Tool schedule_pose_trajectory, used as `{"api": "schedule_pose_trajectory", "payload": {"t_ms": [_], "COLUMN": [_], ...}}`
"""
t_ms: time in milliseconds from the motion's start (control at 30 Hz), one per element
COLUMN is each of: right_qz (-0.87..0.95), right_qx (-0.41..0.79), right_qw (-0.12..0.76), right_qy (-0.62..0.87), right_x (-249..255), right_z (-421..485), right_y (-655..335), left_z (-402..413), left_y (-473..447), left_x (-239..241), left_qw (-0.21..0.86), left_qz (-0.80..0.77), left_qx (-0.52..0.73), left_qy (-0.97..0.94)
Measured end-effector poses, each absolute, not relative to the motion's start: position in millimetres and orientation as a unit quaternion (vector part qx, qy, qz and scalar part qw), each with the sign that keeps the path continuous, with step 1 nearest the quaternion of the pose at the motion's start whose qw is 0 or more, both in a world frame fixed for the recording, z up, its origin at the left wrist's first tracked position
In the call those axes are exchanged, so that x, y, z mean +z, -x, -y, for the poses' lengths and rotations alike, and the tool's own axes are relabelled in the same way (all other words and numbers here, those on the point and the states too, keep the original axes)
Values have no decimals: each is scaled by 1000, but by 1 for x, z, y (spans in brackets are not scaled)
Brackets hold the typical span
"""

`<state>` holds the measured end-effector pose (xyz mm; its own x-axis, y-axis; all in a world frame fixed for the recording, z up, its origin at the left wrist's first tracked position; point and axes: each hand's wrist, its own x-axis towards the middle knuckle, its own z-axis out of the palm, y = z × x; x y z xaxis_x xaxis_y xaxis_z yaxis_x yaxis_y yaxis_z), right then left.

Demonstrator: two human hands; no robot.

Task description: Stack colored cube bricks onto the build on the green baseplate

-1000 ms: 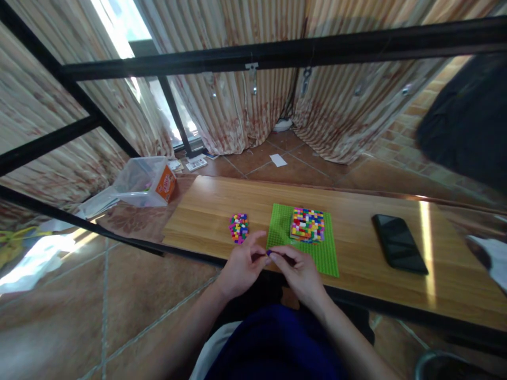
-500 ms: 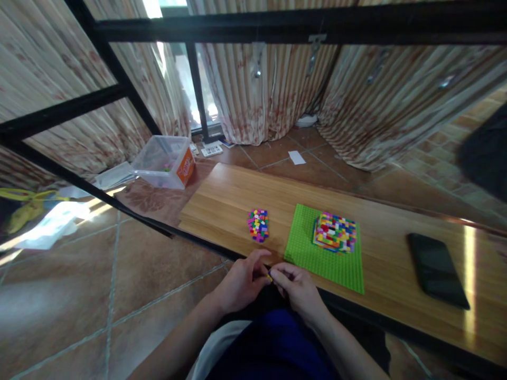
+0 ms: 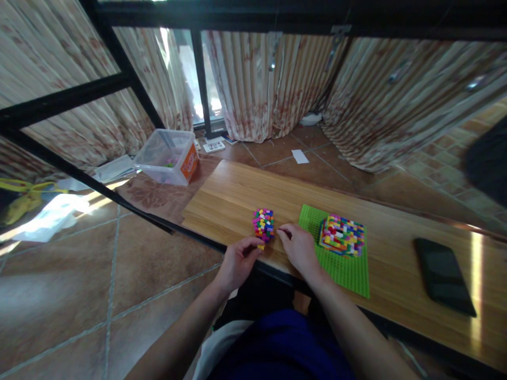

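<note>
On the wooden table point(image 3: 233, 195) lies a compact multicoloured cluster of small toy bricks point(image 3: 263, 224). At its near edge, my left hand point(image 3: 240, 261) pinches a small yellow brick point(image 3: 261, 246) between thumb and index finger. My right hand point(image 3: 299, 248) is just right of the cluster, apart from it, with thumb and index finger together; whatever may be between those fingertips is too small to see. Behind that hand, a green baseplate point(image 3: 344, 275) carries a thick, blocky multicoloured brick build point(image 3: 343, 235) with one round red piece on top.
A black phone-like slab point(image 3: 443, 277) lies at the table's right. On the floor beyond the left end stands a clear plastic box point(image 3: 158, 163) with an orange label and a few pieces inside. A black metal frame point(image 3: 130, 79) rises in front of curtains.
My hands have come apart and moved up from the table's near edge. The left has gone to the brick cluster with the yellow brick, the right to the cluster's right side.
</note>
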<state>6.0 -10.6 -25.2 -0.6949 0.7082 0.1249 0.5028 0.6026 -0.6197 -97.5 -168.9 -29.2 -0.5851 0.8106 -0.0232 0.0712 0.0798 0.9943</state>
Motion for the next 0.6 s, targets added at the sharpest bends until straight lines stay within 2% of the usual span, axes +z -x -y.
{"api": "schedule_pose_trajectory", "payload": {"t_ms": [100, 400, 600], "right_qz": [884, 831, 766], "right_qx": [271, 361, 344], "right_qw": [186, 273, 356], "right_qy": [333, 324, 411], "right_x": [-28, -15, -13], "right_z": [10, 19, 32], "right_y": [-2, -35, -100], "left_z": [167, 139, 92], "left_y": [98, 91, 73], "left_x": [-27, -7, 9], "left_qw": [300, 228, 178], "left_qz": [-680, -685, -663], "left_qx": [578, 530, 496], "left_qy": [-337, -446, -532]}}
